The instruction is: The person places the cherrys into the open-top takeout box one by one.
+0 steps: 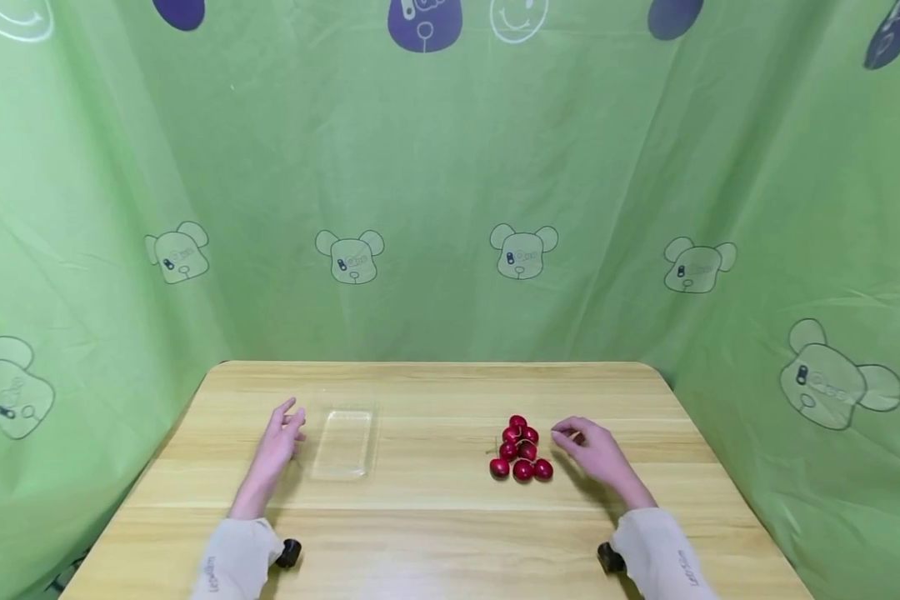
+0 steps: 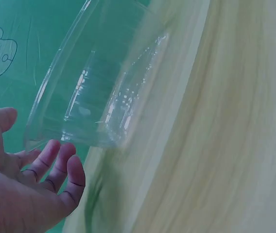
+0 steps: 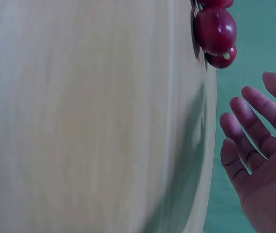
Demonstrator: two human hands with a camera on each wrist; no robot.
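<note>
A clear plastic box (image 1: 345, 444) stands on the table, left of the middle. Just to its left is my left hand (image 1: 276, 442), held above the wood with fingers loosely bent and nothing in them; in the left wrist view the fingertips (image 2: 75, 167) appear close to the box's near end (image 2: 94, 97), and I cannot tell whether they touch. Several dark red cherries (image 1: 523, 451) lie clustered right of the middle, some with stems. Beside them on the right hovers my right hand (image 1: 594, 450), holding nothing, its fingers relaxed and apart from the cherries (image 3: 216, 30).
The light wooden table (image 1: 435, 533) has rounded far corners. A green curtain (image 1: 435, 317) printed with bear heads hangs behind it and along both sides. Each wrist wears a black device (image 1: 288, 553) by the pale sleeve (image 1: 232, 558).
</note>
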